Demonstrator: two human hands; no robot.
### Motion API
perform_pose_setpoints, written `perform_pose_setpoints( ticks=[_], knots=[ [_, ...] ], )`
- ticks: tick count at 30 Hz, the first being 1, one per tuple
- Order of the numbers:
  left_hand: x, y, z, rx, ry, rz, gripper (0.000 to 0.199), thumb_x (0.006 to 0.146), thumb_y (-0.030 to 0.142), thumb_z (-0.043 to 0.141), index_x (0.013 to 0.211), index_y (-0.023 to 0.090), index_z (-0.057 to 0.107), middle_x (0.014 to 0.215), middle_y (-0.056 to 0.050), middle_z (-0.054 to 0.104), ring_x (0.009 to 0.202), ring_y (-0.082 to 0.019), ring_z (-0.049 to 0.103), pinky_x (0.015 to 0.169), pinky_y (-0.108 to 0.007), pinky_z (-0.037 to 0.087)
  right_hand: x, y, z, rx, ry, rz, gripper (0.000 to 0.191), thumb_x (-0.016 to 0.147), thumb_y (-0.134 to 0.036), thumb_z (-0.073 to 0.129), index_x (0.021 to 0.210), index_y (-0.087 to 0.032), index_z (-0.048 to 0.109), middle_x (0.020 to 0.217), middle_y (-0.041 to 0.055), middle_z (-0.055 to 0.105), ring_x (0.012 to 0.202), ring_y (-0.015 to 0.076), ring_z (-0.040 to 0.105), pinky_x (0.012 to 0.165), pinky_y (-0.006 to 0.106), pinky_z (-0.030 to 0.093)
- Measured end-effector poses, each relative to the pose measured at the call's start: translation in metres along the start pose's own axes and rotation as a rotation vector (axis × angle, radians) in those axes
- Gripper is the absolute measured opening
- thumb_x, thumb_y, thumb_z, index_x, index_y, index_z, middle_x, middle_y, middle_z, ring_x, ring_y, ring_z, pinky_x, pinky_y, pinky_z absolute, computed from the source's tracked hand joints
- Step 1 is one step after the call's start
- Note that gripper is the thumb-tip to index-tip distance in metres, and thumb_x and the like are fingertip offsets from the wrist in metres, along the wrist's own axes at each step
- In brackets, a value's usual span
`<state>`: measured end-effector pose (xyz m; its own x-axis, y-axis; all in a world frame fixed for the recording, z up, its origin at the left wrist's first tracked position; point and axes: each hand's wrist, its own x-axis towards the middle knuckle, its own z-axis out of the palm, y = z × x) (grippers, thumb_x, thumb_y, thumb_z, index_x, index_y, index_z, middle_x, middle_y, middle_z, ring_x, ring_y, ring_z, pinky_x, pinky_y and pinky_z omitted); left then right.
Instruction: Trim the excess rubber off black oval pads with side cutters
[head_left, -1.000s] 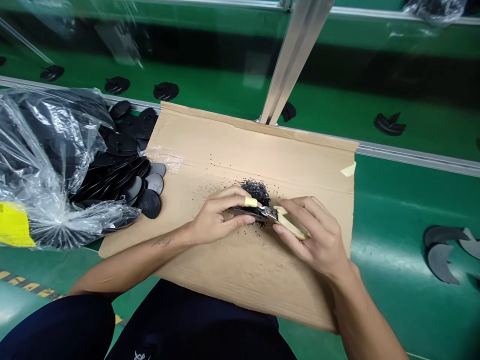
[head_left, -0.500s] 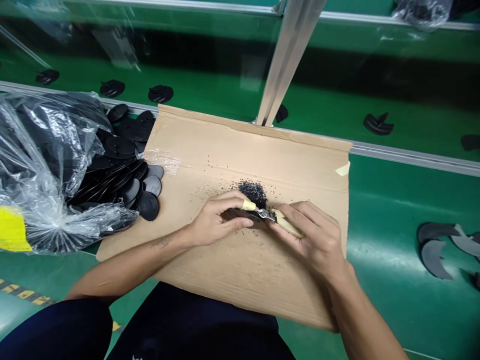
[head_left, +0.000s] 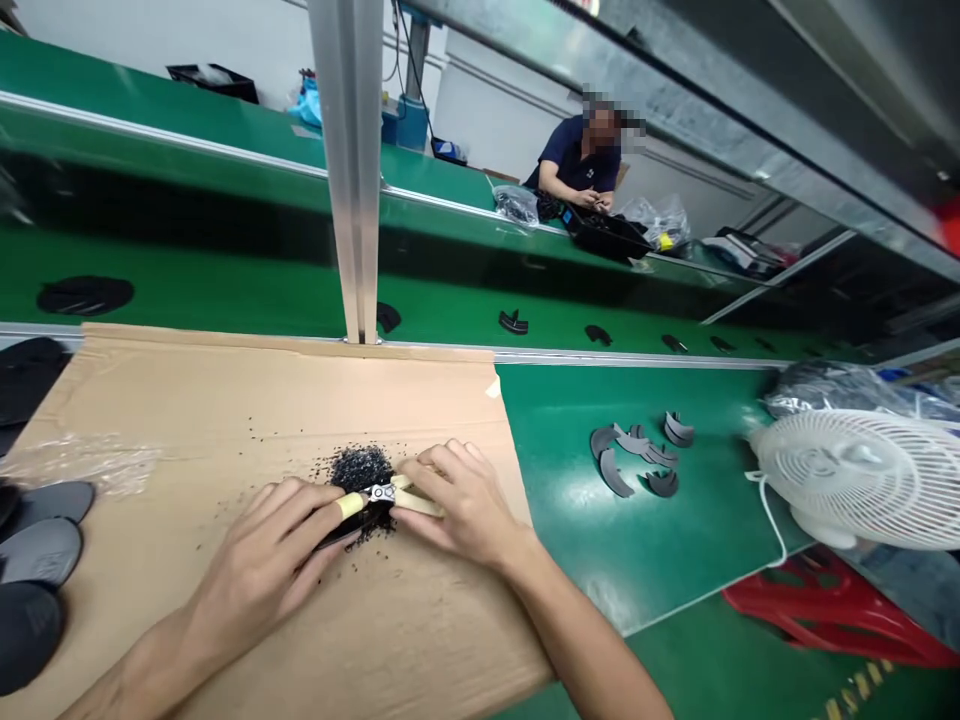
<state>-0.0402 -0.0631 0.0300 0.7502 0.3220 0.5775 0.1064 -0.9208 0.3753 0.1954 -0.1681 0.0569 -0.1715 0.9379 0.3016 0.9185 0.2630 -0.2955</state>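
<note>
My left hand grips a dark disc-like part between thumb and fingers, with yellow tape round one finger. My right hand is closed round the pale handles of small metal nippers, whose jaws meet the edge of the dark part. Just behind the tool lies a pile of tiny black bits, with loose bits scattered around it. Both hands are over a brown cardboard sheet.
Black discs lie at the left. Curved dark pieces rest on the green table at the right, beside a white fan. Beyond the metal post, a person sits behind a black tray.
The view has swung to the right and up, bringing the person and fan into sight. Both hands still hold the same things over the cardboard.
</note>
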Motion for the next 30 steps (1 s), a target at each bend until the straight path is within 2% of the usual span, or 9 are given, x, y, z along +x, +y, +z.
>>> perform_pose_setpoints(
  ticks=[3,5,9,12,14,16,21,26,30],
  knots=[
    [0.001,-0.001,-0.001,0.057,-0.011,0.008,0.023,0.098,0.010,0.053,0.118,0.017,0.063,0.103,-0.008,0.069,0.088,-0.019,0.061,0.077,-0.032,0.045,0.000,0.000,0.001,0.065,0.009,-0.004,0.036,0.099,-0.045,0.074,0.121,-0.018,0.062,0.102,0.0067,0.065,0.090,0.0223,0.057,0.077,0.034,0.044],
    [0.001,-0.001,-0.001,0.026,0.048,-0.032,0.023,0.099,0.011,0.055,0.120,0.017,0.063,0.105,-0.008,0.069,0.091,-0.019,0.064,0.081,-0.030,0.049,0.002,0.001,0.002,0.148,0.029,0.020,0.037,0.096,-0.043,0.078,0.119,-0.019,0.062,0.101,0.0062,0.065,0.091,0.0221,0.058,0.078,0.033,0.046],
    [0.002,0.006,0.002,-0.265,0.194,-0.274,0.018,0.099,0.022,0.061,0.117,0.019,0.062,0.104,-0.005,0.068,0.092,-0.016,0.068,0.080,-0.023,0.057,0.005,-0.003,0.007,0.435,0.101,0.096,0.043,0.084,-0.032,0.090,0.111,-0.020,0.058,0.105,0.0063,0.065,0.095,0.0211,0.061,0.080,0.031,0.050],
    [0.001,0.012,0.005,-0.470,0.184,-0.392,0.013,0.099,0.025,0.061,0.110,0.020,0.059,0.104,-0.005,0.069,0.096,-0.017,0.071,0.080,-0.023,0.061,0.005,-0.010,0.013,0.568,0.115,0.109,0.032,0.089,-0.023,0.082,0.108,-0.020,0.057,0.102,0.0055,0.065,0.087,0.0180,0.062,0.073,0.027,0.051],
    [0.000,0.013,0.007,-0.468,0.133,-0.350,0.012,0.098,0.023,0.060,0.109,0.020,0.059,0.104,-0.006,0.069,0.097,-0.018,0.071,0.080,-0.025,0.061,0.003,-0.014,0.016,0.555,0.157,0.052,0.016,0.096,-0.017,0.068,0.107,-0.020,0.057,0.094,0.0039,0.065,0.079,0.0168,0.061,0.070,0.028,0.050],
    [0.000,0.010,0.007,-0.342,0.094,-0.253,0.018,0.098,0.017,0.057,0.115,0.019,0.060,0.105,-0.007,0.069,0.096,-0.018,0.069,0.079,-0.026,0.059,0.002,-0.016,0.015,0.483,0.209,-0.045,0.010,0.097,-0.015,0.058,0.105,-0.020,0.058,0.088,0.0033,0.064,0.076,0.0177,0.060,0.071,0.030,0.049],
    [0.004,0.004,0.005,-0.053,0.067,-0.069,0.032,0.094,0.004,0.048,0.121,0.017,0.060,0.106,-0.011,0.067,0.095,-0.021,0.064,0.078,-0.032,0.056,0.002,-0.018,0.006,0.377,0.098,-0.135,0.020,0.099,-0.009,0.051,0.113,-0.020,0.058,0.099,0.0060,0.066,0.087,0.0202,0.061,0.076,0.034,0.049],
    [0.008,0.002,0.003,0.024,0.002,-0.013,0.031,0.091,0.003,0.050,0.117,0.015,0.061,0.103,-0.011,0.068,0.088,-0.018,0.064,0.074,-0.030,0.056,0.008,-0.021,0.007,0.220,0.166,-0.255,0.021,0.103,-0.008,0.046,0.113,-0.018,0.062,0.094,0.0067,0.067,0.080,0.0200,0.059,0.068,0.035,0.042],
    [0.008,-0.006,0.004,-0.105,0.058,-0.052,0.035,0.089,0.001,0.047,0.116,0.015,0.063,0.104,-0.010,0.069,0.094,-0.018,0.065,0.080,-0.031,0.059,0.014,-0.020,0.001,0.499,0.179,-0.196,0.018,0.100,-0.016,0.060,0.118,-0.019,0.061,0.099,0.0081,0.068,0.086,0.0227,0.063,0.070,0.037,0.049]
  ],
)
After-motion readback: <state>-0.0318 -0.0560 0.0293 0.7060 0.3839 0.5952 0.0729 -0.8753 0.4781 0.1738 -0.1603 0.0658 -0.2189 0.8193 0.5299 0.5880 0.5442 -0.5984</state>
